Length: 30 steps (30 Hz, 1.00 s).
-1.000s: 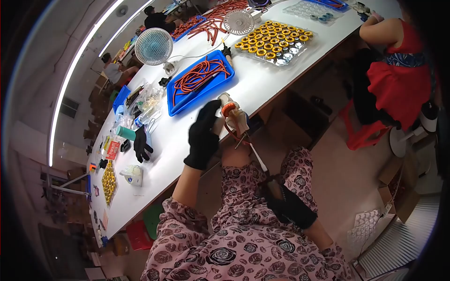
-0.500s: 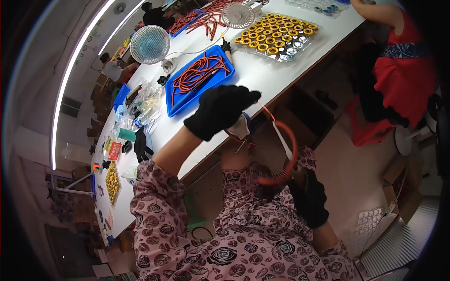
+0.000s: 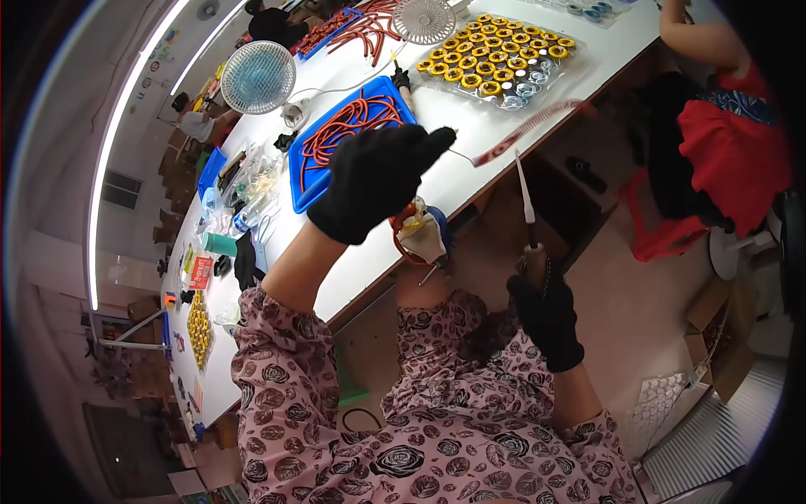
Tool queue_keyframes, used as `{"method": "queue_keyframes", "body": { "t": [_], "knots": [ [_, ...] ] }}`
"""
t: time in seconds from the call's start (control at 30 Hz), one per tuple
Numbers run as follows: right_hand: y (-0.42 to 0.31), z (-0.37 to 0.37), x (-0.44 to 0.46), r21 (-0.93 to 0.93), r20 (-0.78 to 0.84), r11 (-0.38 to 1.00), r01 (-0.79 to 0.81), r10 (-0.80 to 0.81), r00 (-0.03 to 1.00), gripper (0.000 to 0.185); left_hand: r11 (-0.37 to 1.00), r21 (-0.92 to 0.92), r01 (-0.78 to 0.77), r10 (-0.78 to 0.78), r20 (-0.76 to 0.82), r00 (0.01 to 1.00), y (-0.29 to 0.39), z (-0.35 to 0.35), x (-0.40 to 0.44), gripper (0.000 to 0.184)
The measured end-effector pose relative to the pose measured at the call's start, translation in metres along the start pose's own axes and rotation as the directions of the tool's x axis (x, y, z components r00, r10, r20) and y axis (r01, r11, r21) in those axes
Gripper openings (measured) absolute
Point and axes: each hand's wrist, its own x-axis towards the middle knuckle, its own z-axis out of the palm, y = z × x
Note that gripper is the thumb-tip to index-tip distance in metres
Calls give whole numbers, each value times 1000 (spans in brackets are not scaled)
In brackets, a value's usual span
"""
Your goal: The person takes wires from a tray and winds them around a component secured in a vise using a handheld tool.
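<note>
My left hand (image 3: 369, 183), in a black glove, is raised over the table edge with its fingers pinched together. A thin strand runs from its fingertips to a red-orange cord (image 3: 508, 144), smeared by motion, which stretches out to the right in the air. My right hand (image 3: 550, 323), also black-gloved, is wrapped round the handle of an upright pointed tool (image 3: 526, 197) with a pale tapering tip. The tip is just below the cord; whether they touch I cannot tell. A white bundle with red and blue parts (image 3: 421, 238) sits by my knee.
Behind my left hand, a blue tray (image 3: 304, 196) holds several red-orange cords (image 3: 357, 126). Yellow rings (image 3: 489, 69) fill a clear plastic tray. Two fans (image 3: 259, 77) stand on the white table (image 3: 357, 269). A person in red (image 3: 730, 160) is at the right.
The red-orange cord has swung from a loop beside my right hand up and outward to the right. My right hand has risen slightly, tool now upright; my left hand has shifted slightly left.
</note>
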Motion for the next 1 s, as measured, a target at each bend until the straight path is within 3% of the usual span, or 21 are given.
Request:
{"method": "queue_keyframes", "body": {
  "t": [0.03,0.13,0.17,0.2,0.23,0.27,0.3,0.33,0.4,0.43,0.53,0.63,0.7,0.8,0.93,1.0],
  "knots": [
    [4,3,-6,1,0,1000,-4,4,1000,43,993,78,-93,97,-52,994,3,-2,-2,31],
    [14,13,-20,51,11,998,29,-29,1000,39,994,77,-81,85,-44,995,-9,8,-1,36],
    [15,15,-23,196,158,972,-133,102,982,37,996,69,-61,63,-34,997,-19,16,2,35],
    [15,18,-26,309,317,901,-304,204,926,34,987,-160,3,-17,-86,996,-33,28,6,25],
    [19,23,-32,309,317,901,-305,205,926,34,939,-333,89,-113,-53,992,-44,38,6,18],
    [21,28,-35,353,404,870,-345,191,895,31,797,-480,365,-346,132,929,-47,41,1,18],
    [21,31,-36,390,488,835,-387,169,856,28,567,-552,611,-514,342,787,-49,45,-3,20],
    [18,34,-38,389,490,837,-386,167,856,28,567,-552,612,-516,341,786,-51,52,-10,20],
    [0,39,-39,376,567,806,-456,189,802,30,142,-710,690,-653,457,604,-54,67,-25,22],
    [2,44,-36,375,565,808,-455,190,803,30,141,-713,687,-652,456,606,-54,71,-32,22],
    [7,62,-26,287,675,845,-452,157,721,34,-70,-786,614,-656,500,565,-54,81,-55,20],
    [-12,82,-12,325,631,866,-379,100,769,37,-113,-759,641,-643,548,535,-49,84,-66,24],
    [-19,93,-8,246,471,934,-258,118,874,38,-124,-765,632,-657,541,526,-44,85,-69,24],
    [-28,89,-22,271,437,944,-189,54,898,40,-141,-771,621,-686,528,501,-40,82,-73,24],
    [-20,96,-34,419,342,887,-196,46,939,24,-152,-767,623,-688,535,491,-34,80,-88,24],
    [-19,89,-37,323,502,872,-368,171,848,39,-199,-770,606,-686,551,475,-23,72,-97,21]
  ]
}}
